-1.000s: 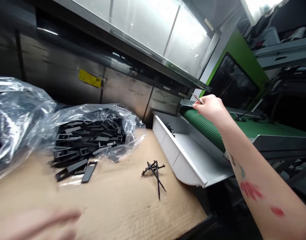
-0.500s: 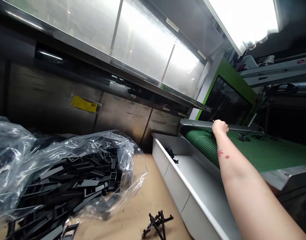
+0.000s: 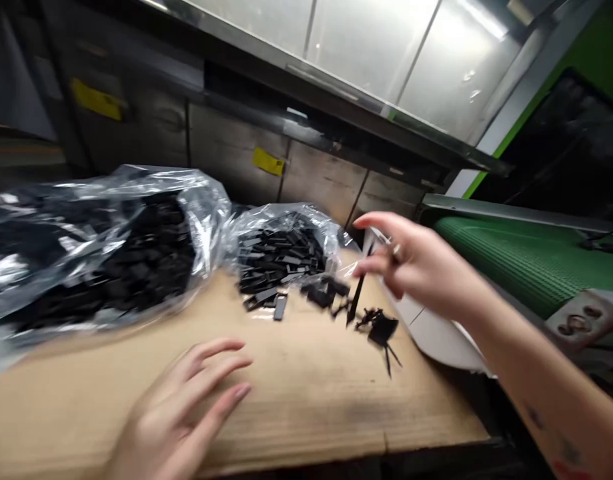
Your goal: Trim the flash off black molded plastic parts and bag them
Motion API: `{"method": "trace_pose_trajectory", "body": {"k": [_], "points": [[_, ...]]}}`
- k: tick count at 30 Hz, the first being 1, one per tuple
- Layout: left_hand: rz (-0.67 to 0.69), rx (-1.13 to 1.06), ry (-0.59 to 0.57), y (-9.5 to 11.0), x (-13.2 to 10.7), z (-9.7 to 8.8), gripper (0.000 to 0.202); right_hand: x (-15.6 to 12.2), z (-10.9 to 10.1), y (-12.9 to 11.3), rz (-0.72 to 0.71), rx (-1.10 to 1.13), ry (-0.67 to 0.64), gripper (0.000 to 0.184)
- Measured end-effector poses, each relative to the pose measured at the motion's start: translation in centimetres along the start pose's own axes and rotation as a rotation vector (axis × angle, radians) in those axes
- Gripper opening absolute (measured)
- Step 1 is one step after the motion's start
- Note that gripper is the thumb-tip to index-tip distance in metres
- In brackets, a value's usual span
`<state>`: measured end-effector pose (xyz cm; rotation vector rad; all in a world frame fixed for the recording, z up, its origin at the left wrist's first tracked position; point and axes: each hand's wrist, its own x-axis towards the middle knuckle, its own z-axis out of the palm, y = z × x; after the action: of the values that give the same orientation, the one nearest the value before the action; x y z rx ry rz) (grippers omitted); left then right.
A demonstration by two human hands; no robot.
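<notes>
My right hand (image 3: pixel 416 263) hangs over the cardboard, blurred, with a thin black plastic spike (image 3: pixel 359 290) running down from its fingers. Just below lies a small tangle of black spiked plastic runners (image 3: pixel 379 327). My left hand (image 3: pixel 181 407) rests low on the cardboard sheet (image 3: pixel 306 413), fingers apart, holding nothing. Flat black moulded plastic frames fill a clear plastic bag (image 3: pixel 286 230), and several have spilled onto the cardboard beside its mouth. A bigger clear bag (image 3: pixel 111 253) of black parts lies to the left.
A white sheet-metal chute (image 3: pixel 436 337) runs along the cardboard's right side, below a green conveyor belt (image 3: pixel 511 260). Steel cabinet doors (image 3: pixel 236 150) with yellow labels stand behind the bags. The cardboard's front edge (image 3: pixel 386 440) drops away toward a dark floor.
My view has swung left and down. My right hand has come back from the green belt to above the cardboard, and my left hand now shows clearly on the sheet.
</notes>
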<state>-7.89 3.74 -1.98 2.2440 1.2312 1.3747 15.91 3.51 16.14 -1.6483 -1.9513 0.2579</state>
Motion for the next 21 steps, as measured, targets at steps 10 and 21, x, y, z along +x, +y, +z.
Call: {"method": "trace_pose_trajectory", "body": {"k": [10,21], "points": [[0.183,0.266,-0.417,3.2,-0.9,1.1,0.050,-2.2,10.5,0.0,-0.016,0.126,-0.468,0.012],[0.099,0.343,-0.386,3.7,-1.3,1.9,0.082,-4.7,7.9,0.8,-0.175,0.127,-0.215,0.011]]}}
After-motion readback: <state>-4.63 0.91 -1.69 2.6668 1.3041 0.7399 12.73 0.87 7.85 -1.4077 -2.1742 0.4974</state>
